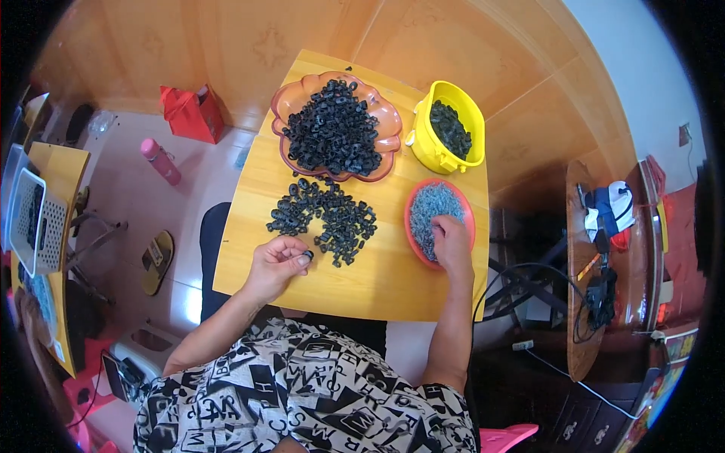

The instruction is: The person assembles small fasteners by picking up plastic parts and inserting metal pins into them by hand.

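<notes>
My left hand (pixel 278 264) pinches a small black plastic part (pixel 308 255) between thumb and fingers, above the front of the wooden table (pixel 362 291). Just beyond it lies a loose pile of similar black parts (pixel 343 223). My right hand (pixel 451 240) reaches into a red oval dish (pixel 411 241) full of small grey-blue pieces (pixel 434 204). Its fingers are drawn together at the pieces; whether they grip one is hidden. Behind the pile, an orange-brown scalloped tray (pixel 389 121) carries a heap of black parts (pixel 332 128).
A yellow bucket (pixel 430 151) holding black parts stands at the table's far right. On the floor to the left are a red bag (pixel 192 113), a pink bottle (pixel 161 161) and a slipper (pixel 158 262). At far left, another person's hand (pixel 30 317) is near a white basket (pixel 49 241).
</notes>
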A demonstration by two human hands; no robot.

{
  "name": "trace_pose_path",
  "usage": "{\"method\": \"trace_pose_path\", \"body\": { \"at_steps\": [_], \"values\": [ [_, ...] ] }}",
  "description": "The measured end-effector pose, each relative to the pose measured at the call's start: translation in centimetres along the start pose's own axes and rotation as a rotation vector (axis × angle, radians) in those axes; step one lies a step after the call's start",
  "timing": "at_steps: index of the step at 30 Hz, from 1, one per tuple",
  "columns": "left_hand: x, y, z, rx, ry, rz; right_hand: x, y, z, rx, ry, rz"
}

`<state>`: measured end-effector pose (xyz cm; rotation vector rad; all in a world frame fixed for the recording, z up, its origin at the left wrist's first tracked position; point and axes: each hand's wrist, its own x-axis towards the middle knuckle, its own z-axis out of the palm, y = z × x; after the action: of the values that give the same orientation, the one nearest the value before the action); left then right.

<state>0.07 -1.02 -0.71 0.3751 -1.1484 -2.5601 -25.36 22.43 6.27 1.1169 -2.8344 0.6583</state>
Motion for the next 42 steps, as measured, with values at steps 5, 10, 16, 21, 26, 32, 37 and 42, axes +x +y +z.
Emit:
{"method": "trace_pose_path", "body": {
  "at_steps": [5, 10, 16, 21, 26, 32, 37, 42],
  "values": [
    [-0.1, 0.1, 0.1, -0.004, 0.004, -0.007, -0.1, -0.1, -0.5, 0.055, 0.069, 0.046],
    [-0.2, 0.0, -0.2, -0.002, -0.021, -0.010, -0.1, -0.7, -0.3, 0.132, 0.066, 0.083],
    [0.0, 0.4, -0.1, -0.085, -0.044, -0.007, -0.3, -0.7, 0.2, 0.297, 0.102, 0.225],
    [-0.2, 0.7, -0.1, -0.148, -0.047, -0.024, -0.4, 1.5, 1.9, 0.224, 0.114, 0.296],
    [-0.4, 0.6, -0.6, -0.161, -0.035, -0.040, -0.8, -2.7, 0.8, 0.369, 0.150, 0.178],
    [-0.2, 0.7, -0.5, -0.201, -0.062, -0.064, -3.3, -12.2, 3.5, 0.542, -0.205, -0.109],
    [-0.5, 0.8, -0.6, -0.146, -0.070, -0.080, -3.7, -16.3, 5.3, 0.854, -0.532, 0.007],
    [-0.6, 0.8, -0.6, -0.098, -0.088, -0.081, -3.4, -16.6, 5.6, 0.855, -0.536, -0.016]
  ]
}}
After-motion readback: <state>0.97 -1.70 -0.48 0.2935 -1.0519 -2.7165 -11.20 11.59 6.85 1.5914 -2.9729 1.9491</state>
